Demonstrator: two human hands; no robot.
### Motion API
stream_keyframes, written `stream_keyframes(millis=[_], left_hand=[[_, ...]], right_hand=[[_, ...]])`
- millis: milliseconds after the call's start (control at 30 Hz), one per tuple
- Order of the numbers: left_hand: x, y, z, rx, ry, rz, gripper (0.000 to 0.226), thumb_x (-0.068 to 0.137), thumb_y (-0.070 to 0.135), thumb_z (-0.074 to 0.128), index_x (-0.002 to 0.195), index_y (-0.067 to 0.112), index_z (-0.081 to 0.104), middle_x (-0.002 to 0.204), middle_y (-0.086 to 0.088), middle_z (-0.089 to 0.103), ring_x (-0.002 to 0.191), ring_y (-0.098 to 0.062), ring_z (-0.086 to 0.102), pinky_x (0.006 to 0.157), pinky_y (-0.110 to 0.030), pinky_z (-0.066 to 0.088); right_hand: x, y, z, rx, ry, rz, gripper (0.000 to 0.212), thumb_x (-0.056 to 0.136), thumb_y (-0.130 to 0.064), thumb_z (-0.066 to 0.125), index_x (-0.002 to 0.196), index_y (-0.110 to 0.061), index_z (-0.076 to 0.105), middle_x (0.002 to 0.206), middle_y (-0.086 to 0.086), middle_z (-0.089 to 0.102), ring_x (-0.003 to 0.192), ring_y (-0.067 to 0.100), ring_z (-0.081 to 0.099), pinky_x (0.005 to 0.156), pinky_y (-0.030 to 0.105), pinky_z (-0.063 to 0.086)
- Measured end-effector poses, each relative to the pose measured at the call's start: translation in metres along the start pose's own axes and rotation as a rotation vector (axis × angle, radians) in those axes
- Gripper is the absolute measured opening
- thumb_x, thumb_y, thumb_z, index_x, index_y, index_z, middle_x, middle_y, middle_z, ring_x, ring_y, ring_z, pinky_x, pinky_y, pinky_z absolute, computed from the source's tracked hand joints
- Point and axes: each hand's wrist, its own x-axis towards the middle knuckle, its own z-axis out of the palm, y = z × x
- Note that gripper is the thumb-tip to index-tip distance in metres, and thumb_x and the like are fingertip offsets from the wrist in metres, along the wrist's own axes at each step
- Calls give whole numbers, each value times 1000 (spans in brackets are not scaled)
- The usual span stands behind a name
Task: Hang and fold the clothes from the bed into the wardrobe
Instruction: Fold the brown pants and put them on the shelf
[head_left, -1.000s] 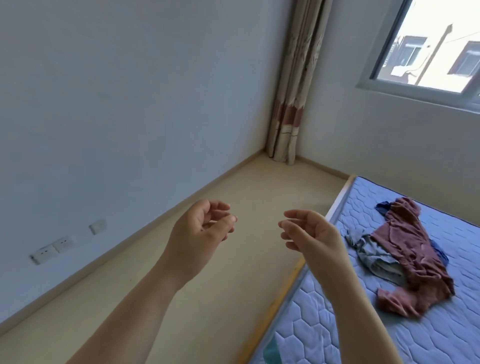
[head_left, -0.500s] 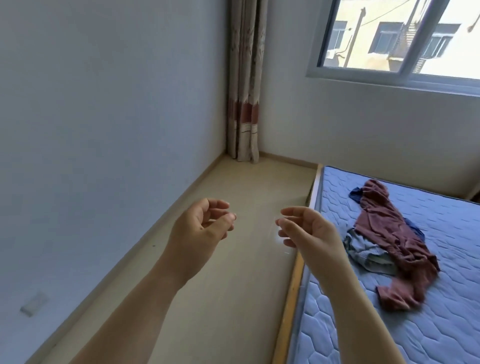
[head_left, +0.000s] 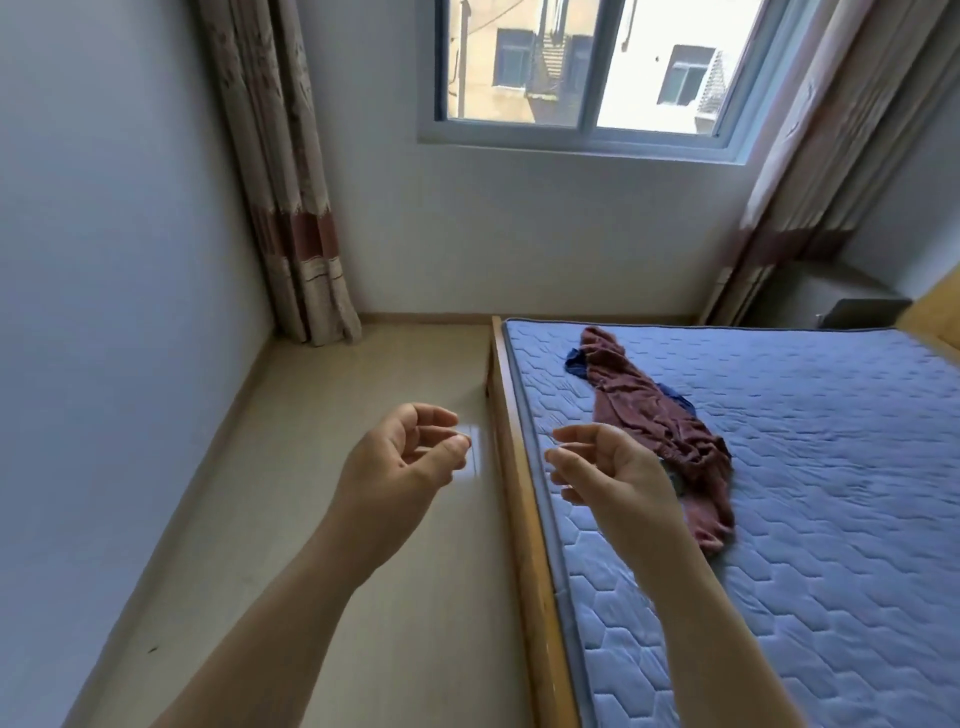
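Note:
A crumpled reddish-brown garment (head_left: 654, 415) lies on the blue quilted mattress (head_left: 810, 467), near its left side. A dark blue garment (head_left: 575, 362) peeks out from under its far end. My left hand (head_left: 400, 462) hangs in the air over the floor, fingers loosely curled, holding nothing. My right hand (head_left: 608, 473) is raised over the bed's left edge, fingers loosely curled and empty, just in front of the garment and covering part of it. No wardrobe is in view.
The wooden bed frame (head_left: 519, 493) runs along the mattress's left side. A strip of beige floor (head_left: 363, 519) lies between bed and left wall. Curtains (head_left: 280, 208) hang in the corner, a window (head_left: 587, 67) is ahead, and a dark box (head_left: 862, 313) sits at far right.
The view has swung to the right, bringing the window and more of the bed into sight. Both hands keep the same raised, loosely curled pose. The clothes have not moved.

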Motion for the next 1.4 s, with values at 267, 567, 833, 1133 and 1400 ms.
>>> stream_keyframes(millis=[267,567,833,1133,1400], left_hand=[[116,-16,33,4,-197,12,12,89,14,66,99,19,65,96,-7,72,90,-28,69,86,-46,57],[248,-11,96,16,-277,32,29,71,36,66,96,22,66,94,-5,73,88,-24,70,85,-46,57],[357,-37,139,-6,-397,-36,10,89,9,66,98,13,65,97,-14,72,86,-27,69,81,-42,56],[513,-48,152,-6,-600,-20,9,88,10,67,96,16,66,94,-12,73,86,-26,70,77,-35,57],[607,-62,191,44,-798,-58,8,89,14,68,96,18,66,93,-6,73,89,-29,69,83,-43,55]], right_hand=[[76,34,-17,13,190,84,12,87,-16,71,96,-24,69,87,0,73,81,13,70,71,25,56],[199,60,-62,58,259,126,12,87,-17,71,98,-21,68,90,-1,73,78,9,70,65,18,52],[277,91,-78,53,401,247,11,88,-13,69,99,-17,67,93,4,71,82,16,66,72,27,55],[384,110,-63,25,602,335,9,88,-13,69,96,-18,68,85,-1,72,74,7,68,71,26,54],[436,127,-59,35,792,460,9,88,-12,68,93,-19,69,82,4,71,78,19,66,79,42,56]])
